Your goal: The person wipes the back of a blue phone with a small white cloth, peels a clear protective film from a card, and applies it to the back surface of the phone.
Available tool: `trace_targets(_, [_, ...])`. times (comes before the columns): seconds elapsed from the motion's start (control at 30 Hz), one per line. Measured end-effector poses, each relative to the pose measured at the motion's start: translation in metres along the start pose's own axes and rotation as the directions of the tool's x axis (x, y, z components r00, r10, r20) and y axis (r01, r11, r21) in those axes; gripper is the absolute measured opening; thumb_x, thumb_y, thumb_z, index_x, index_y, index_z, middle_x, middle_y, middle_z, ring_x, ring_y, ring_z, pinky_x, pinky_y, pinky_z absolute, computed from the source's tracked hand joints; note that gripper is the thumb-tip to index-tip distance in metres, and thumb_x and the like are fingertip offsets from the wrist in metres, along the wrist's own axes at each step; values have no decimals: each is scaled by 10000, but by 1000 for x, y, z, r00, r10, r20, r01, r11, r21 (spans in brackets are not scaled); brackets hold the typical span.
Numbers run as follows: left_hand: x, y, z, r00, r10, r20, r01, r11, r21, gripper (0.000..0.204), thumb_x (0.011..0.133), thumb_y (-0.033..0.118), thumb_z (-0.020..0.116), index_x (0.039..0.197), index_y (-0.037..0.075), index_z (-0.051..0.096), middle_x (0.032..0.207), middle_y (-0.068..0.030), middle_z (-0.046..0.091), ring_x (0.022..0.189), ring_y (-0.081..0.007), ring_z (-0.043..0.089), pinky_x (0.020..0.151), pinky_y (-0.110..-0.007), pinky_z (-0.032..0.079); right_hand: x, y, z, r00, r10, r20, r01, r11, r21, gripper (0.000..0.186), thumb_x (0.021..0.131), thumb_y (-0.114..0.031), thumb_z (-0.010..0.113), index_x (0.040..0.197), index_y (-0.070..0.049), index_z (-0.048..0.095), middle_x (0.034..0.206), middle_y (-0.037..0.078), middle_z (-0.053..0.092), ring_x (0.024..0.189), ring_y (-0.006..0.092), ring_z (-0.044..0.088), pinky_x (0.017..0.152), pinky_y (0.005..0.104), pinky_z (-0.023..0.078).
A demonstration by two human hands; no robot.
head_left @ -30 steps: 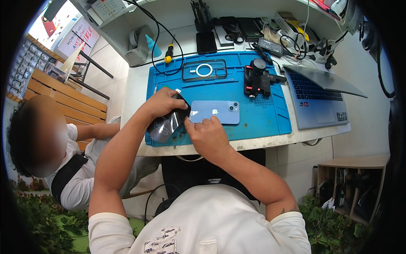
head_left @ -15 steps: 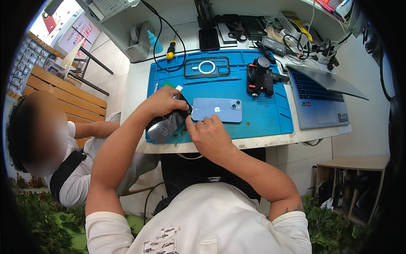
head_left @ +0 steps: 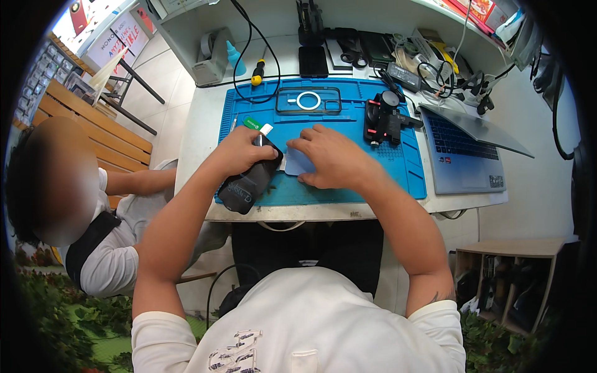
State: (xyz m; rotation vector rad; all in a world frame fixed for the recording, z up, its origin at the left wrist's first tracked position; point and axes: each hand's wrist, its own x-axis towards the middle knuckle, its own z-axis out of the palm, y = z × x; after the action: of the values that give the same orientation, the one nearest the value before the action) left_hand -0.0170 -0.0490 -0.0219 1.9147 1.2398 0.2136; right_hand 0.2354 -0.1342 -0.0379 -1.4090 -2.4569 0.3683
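Observation:
My left hand [head_left: 242,152] is closed on a dark, glossy flat sleeve [head_left: 245,185], held tilted over the left part of the blue silicone mat [head_left: 404,177]. Something small and pale shows at its right edge. My right hand [head_left: 336,158] lies over a light blue phone [head_left: 296,165], fingers and thumb gripping its edges and covering most of it. A green tab [head_left: 251,123] and a thin tool [head_left: 234,122] lie above my left hand. Behind my hands is a black-rimmed clear case [head_left: 289,104] with a white ring.
A black clamp device [head_left: 382,118], an open laptop [head_left: 466,180], a yellow-handled screwdriver [head_left: 257,79], a blue bottle [head_left: 234,57] and tangled cables [head_left: 429,71] occupy the desk [head_left: 196,130]. Another person [head_left: 109,261] sits at the left, close to my left arm.
My right hand has gone from pointing at the sleeve's edge to spreading over and gripping the blue phone, further up and right. My left hand still holds the sleeve.

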Motion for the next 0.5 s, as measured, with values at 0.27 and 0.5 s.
trace_targets(0.27, [-33, -5, 3, 995, -92, -48, 73, 949, -306, 391, 859, 315, 851, 976, -55, 804, 801, -81, 746, 671, -165, 677, 667, -311, 545, 11, -4, -16, 991, 110, 72, -112, 993, 24, 772, 719, -365, 918, 1392, -41, 722, 1279, 192, 700, 1253, 388, 654, 1083, 480, 565])
trace_targets(0.5, [-22, -9, 15, 998, -32, -55, 25, 993, -119, 424, 841, 321, 849, 1001, -69, 814, 801, -149, 761, 686, -210, 711, 674, -349, 556, 57, 12, -25, 917, 326, 231, -363, 921, 141, 738, 792, -607, 892, 1216, -8, 813, 1119, 229, 805, 1055, 382, 783, 940, 451, 618])
